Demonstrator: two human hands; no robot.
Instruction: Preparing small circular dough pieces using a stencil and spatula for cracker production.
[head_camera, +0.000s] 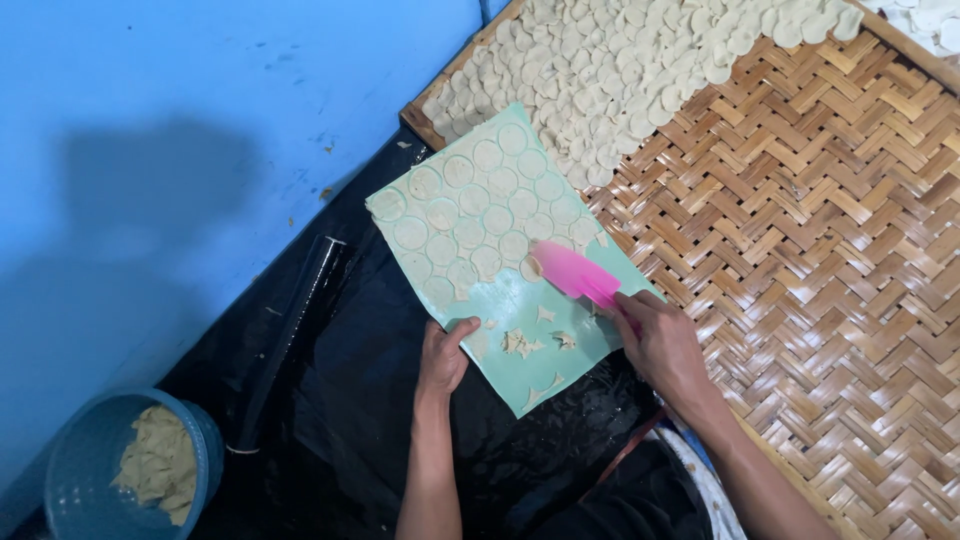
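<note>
**A:** Nearest the lens, what's there?

**B:** Both of my forearms, coming up from the bottom edge. Left hand (442, 355) is on the near edge of the green mat (520, 300), thumb on top and fingers curled under it, so it's clamped on that edge. The mat is tilted, partly over the black plastic sheet (380, 400) and partly over the woven bamboo tray (820, 250).

**A:** Right hand?

**B:** Right hand (660, 345) is wrapped tight around the handle end of a pink scraper (575, 275). Fingers are closed, not spread. The blade lies flat on the mat, its tip touching the nearest dough rounds (470, 215).

**A:** State of the mat?

**B:** Far half is covered in cut dough circles, in rows, with the webbing between them. Near half is mostly bare green, with a few dough scraps (525, 345) scattered on it.

**A:** Anything else around?

**B:** Pile of loose dough discs (620, 70) on the far part of the tray, overlapping. Blue basket (80, 450) at lower left, well apart from my hands, holding a lump of dough trimmings (160, 465). Blue wall (200, 120) to the left. A dark roll (295, 330) lies on the black sheet beside the mat.
</note>
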